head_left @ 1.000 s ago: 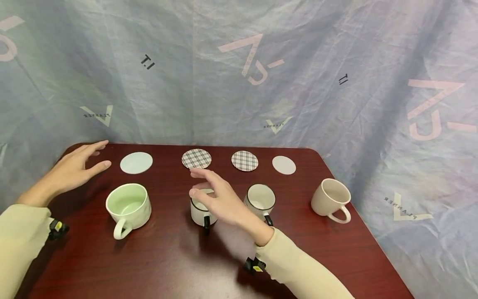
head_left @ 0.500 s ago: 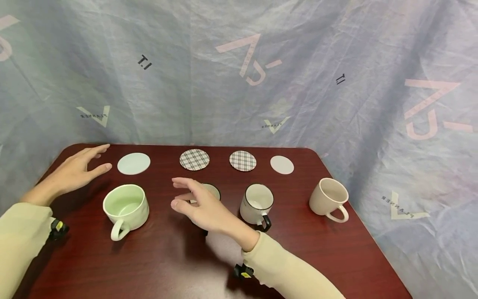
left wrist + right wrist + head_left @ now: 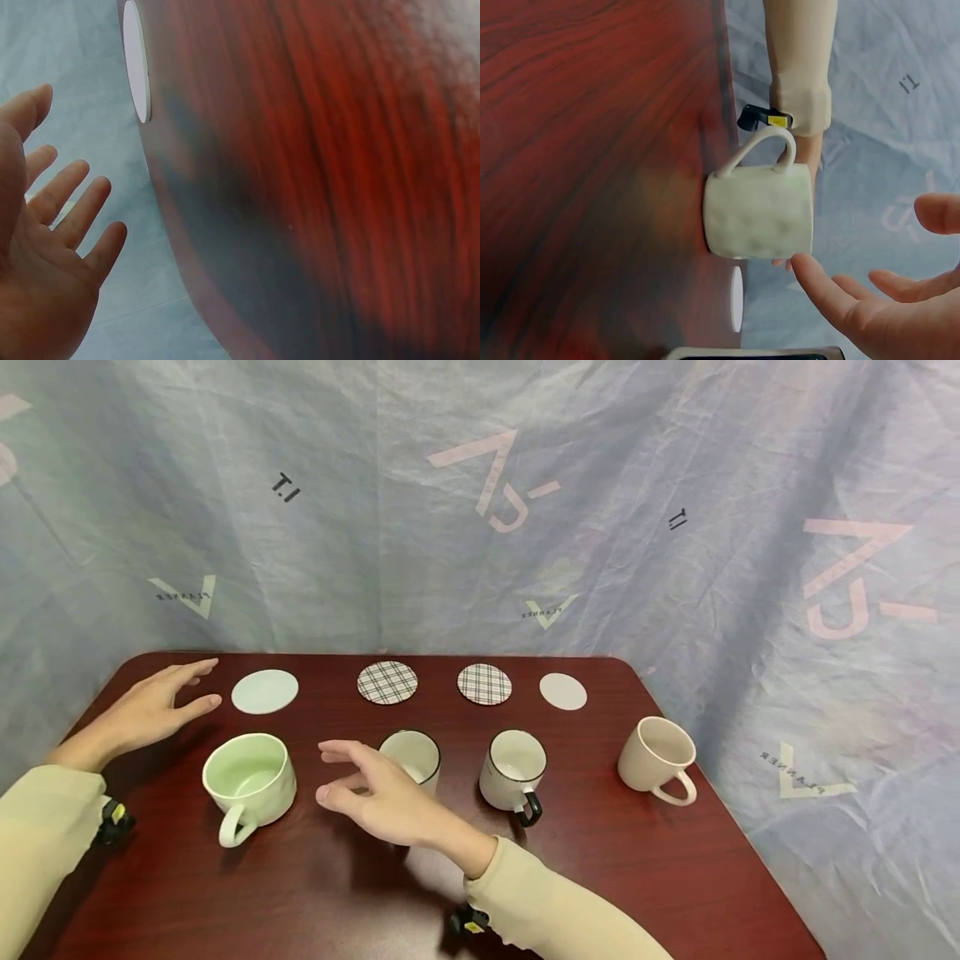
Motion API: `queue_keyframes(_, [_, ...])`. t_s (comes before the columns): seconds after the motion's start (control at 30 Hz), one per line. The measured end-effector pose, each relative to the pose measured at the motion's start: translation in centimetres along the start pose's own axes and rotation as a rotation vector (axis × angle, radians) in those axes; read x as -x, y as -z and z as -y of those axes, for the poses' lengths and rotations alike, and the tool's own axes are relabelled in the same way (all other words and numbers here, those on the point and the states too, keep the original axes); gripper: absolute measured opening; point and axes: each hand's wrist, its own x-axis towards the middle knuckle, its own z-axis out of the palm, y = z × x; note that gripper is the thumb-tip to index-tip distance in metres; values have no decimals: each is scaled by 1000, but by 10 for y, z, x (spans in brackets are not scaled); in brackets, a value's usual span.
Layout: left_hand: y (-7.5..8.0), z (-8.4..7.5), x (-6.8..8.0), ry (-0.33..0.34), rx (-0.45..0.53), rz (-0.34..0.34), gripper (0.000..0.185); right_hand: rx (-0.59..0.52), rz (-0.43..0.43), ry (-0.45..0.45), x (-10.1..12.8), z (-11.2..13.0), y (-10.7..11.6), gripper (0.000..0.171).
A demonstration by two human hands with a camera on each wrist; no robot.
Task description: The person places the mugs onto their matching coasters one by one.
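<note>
Here we see the right hand [image 3: 382,793] hovering above the tabletop [image 3: 360,877] with its fingers spread and loosely bent, holding nothing. It hangs between the green cup [image 3: 249,781] on its left and a black-rimmed white cup [image 3: 412,758] just behind it, partly covering that cup's near side. In the right wrist view the fingertips [image 3: 810,274] sit close to the green cup [image 3: 759,211], with a small gap between them, and the cup's handle points toward the person's left sleeve [image 3: 801,52].

The left hand [image 3: 146,714] lies flat and open at the far left corner of the tabletop, fingers straight, just beside a pale round coaster [image 3: 264,691]. The left wrist view shows the same open palm [image 3: 45,247] and the edge of that coaster [image 3: 136,60].

To the right of the hovering hand stands a second black-rimmed cup [image 3: 513,768], handle turned toward us, and farther right a cream cup [image 3: 658,758] near the table's edge. Behind the cups lies a row of coasters: two checked coasters [image 3: 387,682] [image 3: 484,684] in the middle and a plain white coaster [image 3: 562,691] on the right. A wrinkled grey-blue sheet [image 3: 480,502] hangs behind the table.
</note>
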Motion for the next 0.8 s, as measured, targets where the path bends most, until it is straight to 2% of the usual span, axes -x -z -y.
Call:
queue_keyframes(0.37, [-6, 8, -13, -8, -19, 22, 76, 5, -6, -39, 0, -6, -14, 52])
queue_keyframes(0.6, [-9, 12, -13, -7, -43, 57, 76, 34, 34, -32, -1, -9, -23, 49])
queue_keyframes(0.8, [-8, 15, -16, -15, -52, 69, 78, 40, 27, -42, -2, -13, -27, 49])
